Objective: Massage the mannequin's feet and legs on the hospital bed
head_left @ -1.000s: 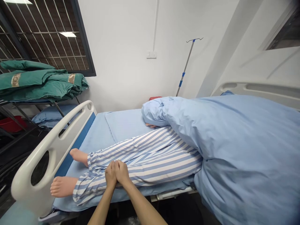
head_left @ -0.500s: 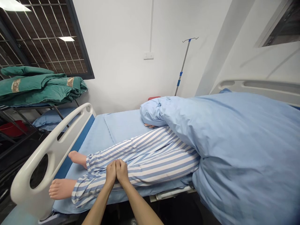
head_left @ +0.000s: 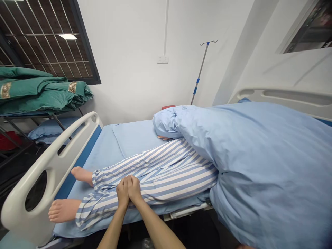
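Observation:
My left hand and my right hand are side by side, touching, with their fingers curled in. They are over the nearer leg of the blue-and-white striped pyjama trousers, around the lower leg. Nothing shows in either hand, though the undersides of the fingers are hidden. The trousers are on a mannequin-like figure lying on the bed, its bare feet towards the left. A bunched light-blue quilt covers its upper body, and some fingers peek out below the quilt's edge.
A white footboard closes off the bed's left end and a headboard its right. An IV pole stands behind the bed. Folded green covers lie on a rack at the left, below a barred window.
The whole view has shifted slightly, so the bed and figure appear a little further left. My hands stay together over the same leg, fingers still curled.

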Tool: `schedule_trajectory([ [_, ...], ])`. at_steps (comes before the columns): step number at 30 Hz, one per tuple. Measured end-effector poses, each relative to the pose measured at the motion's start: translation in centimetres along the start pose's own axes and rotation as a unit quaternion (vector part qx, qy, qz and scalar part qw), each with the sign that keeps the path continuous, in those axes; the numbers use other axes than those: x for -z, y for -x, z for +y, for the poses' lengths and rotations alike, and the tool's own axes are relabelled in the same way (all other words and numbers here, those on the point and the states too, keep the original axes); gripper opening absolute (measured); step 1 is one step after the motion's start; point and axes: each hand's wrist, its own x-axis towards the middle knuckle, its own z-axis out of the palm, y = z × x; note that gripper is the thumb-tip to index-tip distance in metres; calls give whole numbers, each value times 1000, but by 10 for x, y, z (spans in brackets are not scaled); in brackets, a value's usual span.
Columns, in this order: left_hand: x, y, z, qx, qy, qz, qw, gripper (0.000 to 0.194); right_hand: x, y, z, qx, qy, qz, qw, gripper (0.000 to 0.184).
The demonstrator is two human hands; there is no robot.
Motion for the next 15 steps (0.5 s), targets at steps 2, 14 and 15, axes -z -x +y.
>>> schedule_trajectory([
  [2, 0, 0, 0, -2, -5, 1, 1000, 33, 6, 0, -6, 7, 50, -7, 999, 36],
  [14, -3, 5, 2, -4, 5, -3, 1000, 38, 24, 10, -1, 57, 148, 6, 987, 40],
  [15, -3, 6, 3, -1, 12, -4, 1000, 38, 23, 9, 0, 54, 142, 12, 988, 40],
])
